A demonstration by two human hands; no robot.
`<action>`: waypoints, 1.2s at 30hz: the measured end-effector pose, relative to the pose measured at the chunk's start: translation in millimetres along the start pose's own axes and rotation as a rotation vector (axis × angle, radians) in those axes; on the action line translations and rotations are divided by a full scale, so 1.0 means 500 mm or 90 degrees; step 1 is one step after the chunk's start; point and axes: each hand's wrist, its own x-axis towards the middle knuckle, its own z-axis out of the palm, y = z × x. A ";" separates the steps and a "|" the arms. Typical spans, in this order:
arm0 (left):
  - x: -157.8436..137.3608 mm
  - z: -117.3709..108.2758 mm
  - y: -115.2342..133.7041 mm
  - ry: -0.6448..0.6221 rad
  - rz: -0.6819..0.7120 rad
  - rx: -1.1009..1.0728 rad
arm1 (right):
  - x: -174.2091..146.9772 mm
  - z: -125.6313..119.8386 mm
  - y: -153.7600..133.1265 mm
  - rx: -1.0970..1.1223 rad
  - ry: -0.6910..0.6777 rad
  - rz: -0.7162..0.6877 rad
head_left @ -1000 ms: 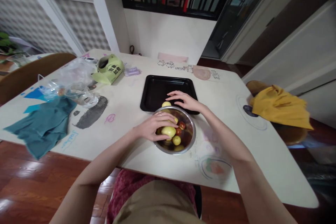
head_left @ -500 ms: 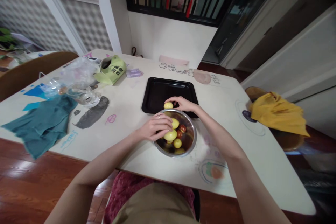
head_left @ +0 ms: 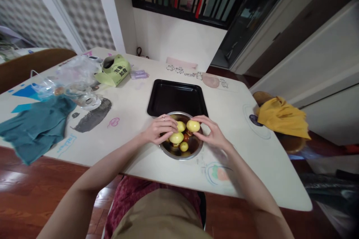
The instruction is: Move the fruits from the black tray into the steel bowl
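A shiny metal bowl stands near the table's front edge, with several smooth yellow fruits that look like lemons and small reddish-brown fruits in it. My left hand, ringed on one finger, reaches over the bowl's left side, its fingers and thumb curled on two yellow lemons. At the bowl's right side, my right hand pinches another lemon between thumb and fingers, above the rim's inside. A smaller yellow fruit lies lower in the bowl. Behind the bowl lies a black rectangular tray, partly covered by it.
On the left of the white table are a teal cloth, a clear glass pitcher, crumpled plastic and a green paper box. A yellow cloth hangs over a chair at the right.
My right hand has brought its lemon from over the tray's front edge back to the bowl's right side. My left hand stays at its lemons. The whole view has shifted slightly.
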 end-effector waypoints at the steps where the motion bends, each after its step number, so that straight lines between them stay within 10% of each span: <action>1: -0.001 0.000 -0.001 0.003 -0.002 0.000 | -0.012 0.007 -0.009 -0.001 -0.003 0.008; 36: -0.001 -0.006 0.001 0.020 -0.058 -0.056 | -0.058 0.066 -0.017 0.065 0.045 0.069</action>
